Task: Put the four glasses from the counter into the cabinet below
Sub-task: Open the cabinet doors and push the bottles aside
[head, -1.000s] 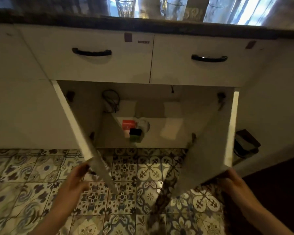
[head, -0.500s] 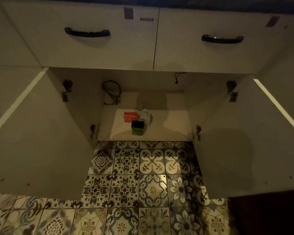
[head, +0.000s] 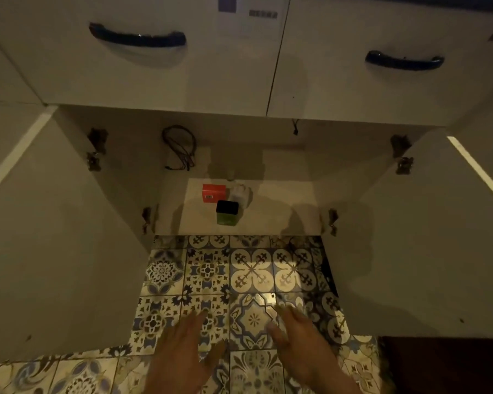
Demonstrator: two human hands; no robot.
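- Both cabinet doors, left door [head: 57,237] and right door [head: 427,237], swung wide.
- Cabinet shelf [head: 282,211] bare right of green tin [head: 227,213].
- Left hand [head: 182,356] and right hand [head: 299,339]: each grip spread, empty, above tiled floor [head: 251,274].

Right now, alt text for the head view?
Both doors of the lower cabinet stand wide open; two empty hands, left hand and right hand, hover over patterned floor tiles. Inside: red box, green container. No glasses visible.

Home kitchen: white drawers [head: 160,52], open cabinet [head: 239,172], patterned floor tiles [head: 251,274].
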